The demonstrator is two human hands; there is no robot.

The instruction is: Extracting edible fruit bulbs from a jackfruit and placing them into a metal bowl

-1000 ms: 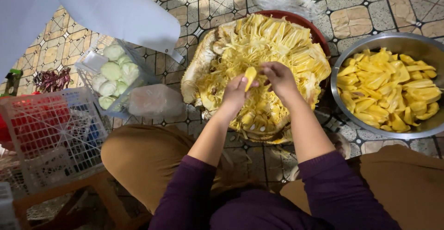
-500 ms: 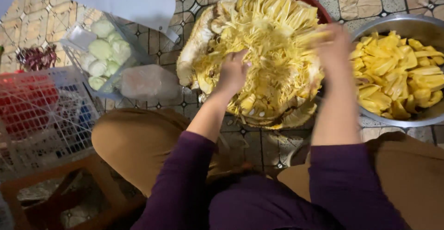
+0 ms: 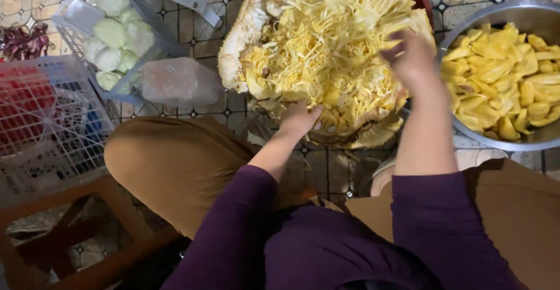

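A large opened jackfruit [image 3: 326, 39], all yellow fibres with a pale rind, lies in a red basin [image 3: 423, 1] on the tiled floor in front of my knees. My left hand [image 3: 297, 118] grips the fruit's near edge, fingers pressed into the fibres. At the fruit's right edge my right hand [image 3: 411, 59] is raised and blurred, between the fruit and a metal bowl [image 3: 501, 10]. I cannot see whether it holds anything. The bowl holds several peeled yellow pods [image 3: 513, 86].
A wire basket [image 3: 116, 27] of pale green round pieces stands at upper left, with a filled plastic bag [image 3: 178, 80] beside it. A white plastic crate [image 3: 46, 126] sits on a wooden stool [image 3: 87, 255] at left. Dried red chillies [image 3: 23, 39] lie at the far left.
Both hands held one yellow pod over the fruit. The right hand then swung right to the bowl and has come back to the fruit's right edge; the left dropped to the near edge.
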